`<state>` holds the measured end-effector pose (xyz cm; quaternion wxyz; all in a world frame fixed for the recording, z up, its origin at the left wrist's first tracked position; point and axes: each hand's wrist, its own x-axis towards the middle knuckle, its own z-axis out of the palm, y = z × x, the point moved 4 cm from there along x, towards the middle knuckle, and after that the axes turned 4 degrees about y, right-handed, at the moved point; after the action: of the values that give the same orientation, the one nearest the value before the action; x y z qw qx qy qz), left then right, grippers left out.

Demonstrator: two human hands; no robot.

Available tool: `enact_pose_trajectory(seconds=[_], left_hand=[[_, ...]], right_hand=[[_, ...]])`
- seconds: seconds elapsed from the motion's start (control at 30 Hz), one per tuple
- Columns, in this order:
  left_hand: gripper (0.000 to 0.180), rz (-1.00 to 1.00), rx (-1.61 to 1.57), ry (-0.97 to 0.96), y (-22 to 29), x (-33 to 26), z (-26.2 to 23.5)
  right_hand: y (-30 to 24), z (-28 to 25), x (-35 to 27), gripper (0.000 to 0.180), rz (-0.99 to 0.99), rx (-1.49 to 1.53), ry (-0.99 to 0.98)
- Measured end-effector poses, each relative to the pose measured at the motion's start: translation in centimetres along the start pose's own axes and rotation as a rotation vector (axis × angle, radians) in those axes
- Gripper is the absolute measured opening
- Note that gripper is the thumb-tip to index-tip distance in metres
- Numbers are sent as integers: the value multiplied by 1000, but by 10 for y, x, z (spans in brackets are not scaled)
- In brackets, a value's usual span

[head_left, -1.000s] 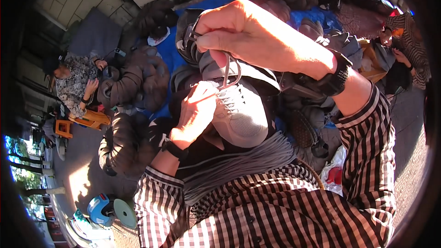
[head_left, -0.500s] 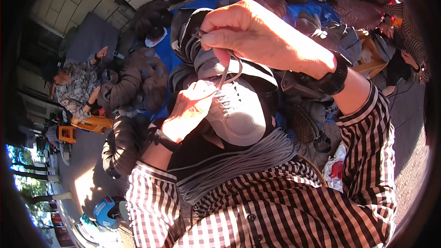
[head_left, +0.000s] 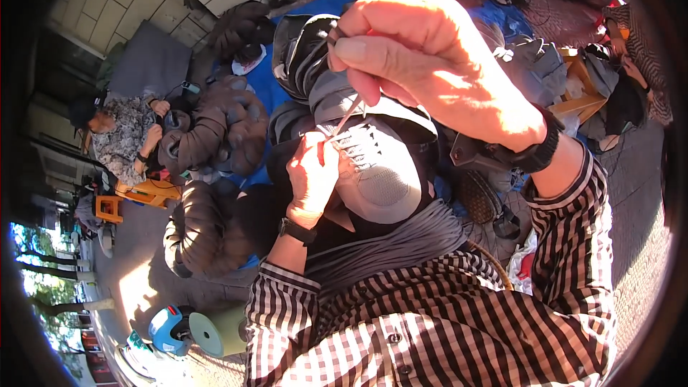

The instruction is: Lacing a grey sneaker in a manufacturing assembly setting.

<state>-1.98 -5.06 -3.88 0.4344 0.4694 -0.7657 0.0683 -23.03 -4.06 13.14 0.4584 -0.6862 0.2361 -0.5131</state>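
Observation:
A grey shoe upper (head_left: 382,179) lies in my lap, toe towards me, with part of its eyelet rows laced. My right hand (head_left: 412,57), raised above its far end, pinches a grey shoelace (head_left: 349,115) that runs taut down to the shoe. At the left eyelet row, my left hand (head_left: 313,175) is closed with its fingertips on the lace by the shoe. A bundle of loose grey laces (head_left: 401,245) is draped across my lap. More dark shoe uppers (head_left: 304,54) are stacked just beyond the shoe.
Bundles of nested dark uppers (head_left: 193,222) stand on the left. A co-worker in a patterned top (head_left: 122,132) sits at far left near an orange stool (head_left: 109,208). A blue sheet (head_left: 261,86) lies beyond. Another person's hand (head_left: 634,72) shows at far right.
My right hand has risen nearer, drawing the lace up. My left hand has shifted slightly and its forearm has swung rightwards. The co-worker's hands at far left have come closer together.

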Motion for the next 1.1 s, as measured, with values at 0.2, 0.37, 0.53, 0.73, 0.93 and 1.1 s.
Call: enact_pose_trajectory(seconds=[0.2,0.37,0.53,0.73,0.93,1.1], left_hand=[[6,-44,-76,-63,0,4,-10],[6,-143,-55,-200,4,8,-11],[4,-47,-61,-141,7,12,-13],[5,-86,-124,-152,3,9,-11],[28,-388,-352,-161,-27,15,-5],[22,-239,-220,-111,-29,-4,13]], right_hand=[[8,4,-1,14,-25,73,-16],[9,7,1,15,-39,95,-46],[8,6,0,15,-29,42,-58],[14,9,-3,16,-65,108,-78],[5,15,-8,18,-173,-42,-107],[1,19,3,16,-104,-48,-139]])
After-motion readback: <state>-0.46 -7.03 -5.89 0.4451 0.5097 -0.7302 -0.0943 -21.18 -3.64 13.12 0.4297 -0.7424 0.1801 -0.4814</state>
